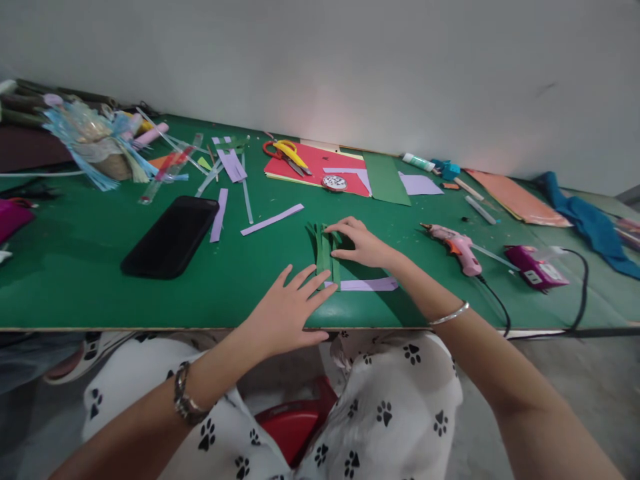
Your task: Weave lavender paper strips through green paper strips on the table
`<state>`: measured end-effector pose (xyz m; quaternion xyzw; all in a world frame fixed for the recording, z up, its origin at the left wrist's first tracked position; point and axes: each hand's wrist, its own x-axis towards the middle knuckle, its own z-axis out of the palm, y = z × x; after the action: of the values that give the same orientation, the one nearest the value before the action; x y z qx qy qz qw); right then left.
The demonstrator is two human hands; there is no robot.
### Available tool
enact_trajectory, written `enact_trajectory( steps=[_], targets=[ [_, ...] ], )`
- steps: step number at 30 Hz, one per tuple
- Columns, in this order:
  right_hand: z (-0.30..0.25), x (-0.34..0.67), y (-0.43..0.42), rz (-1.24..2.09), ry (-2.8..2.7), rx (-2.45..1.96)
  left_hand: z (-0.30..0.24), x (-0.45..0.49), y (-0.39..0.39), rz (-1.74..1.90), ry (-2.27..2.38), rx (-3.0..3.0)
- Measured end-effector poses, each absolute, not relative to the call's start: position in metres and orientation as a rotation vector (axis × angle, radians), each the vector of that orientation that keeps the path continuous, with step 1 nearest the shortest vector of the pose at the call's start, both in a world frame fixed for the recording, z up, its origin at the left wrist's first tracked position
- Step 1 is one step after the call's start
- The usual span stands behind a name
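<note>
The table (90,293) has a smooth green top. A flat, rounded-corner black smartphone (170,237) lies left of the work. The left hand (287,312), fingers spread wide, lies over the near ends of the green paper strips; pressure cannot be told. The right hand (367,247) has its thumb and index finger a narrow gap apart at the strips' upper part; whether they pinch one cannot be told. The lilac paper strip (370,285), flat and straight-edged, runs left to right near the table's front edge. The green paper strips (324,252), slender and matt, stand side by side, long axis pointing wallward, roughly square to the lilac one.
</note>
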<state>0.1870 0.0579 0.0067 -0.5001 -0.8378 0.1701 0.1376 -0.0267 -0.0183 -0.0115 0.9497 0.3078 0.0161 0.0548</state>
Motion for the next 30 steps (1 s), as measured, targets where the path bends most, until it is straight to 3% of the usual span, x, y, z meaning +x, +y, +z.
enact_trajectory(
  steps=[10,26,30],
  targets=[
    [0.012,0.187,0.074,0.448,-2.593,-1.452,-0.012,-0.026,-0.019,0.055,0.936,2.885],
    [0.026,0.197,0.096,1.238,-2.312,-1.389,-0.012,-0.026,-0.018,0.053,0.926,2.894],
    [0.03,0.196,0.098,1.19,-2.323,-1.493,-0.012,-0.026,-0.019,0.053,0.918,2.907]
  ],
)
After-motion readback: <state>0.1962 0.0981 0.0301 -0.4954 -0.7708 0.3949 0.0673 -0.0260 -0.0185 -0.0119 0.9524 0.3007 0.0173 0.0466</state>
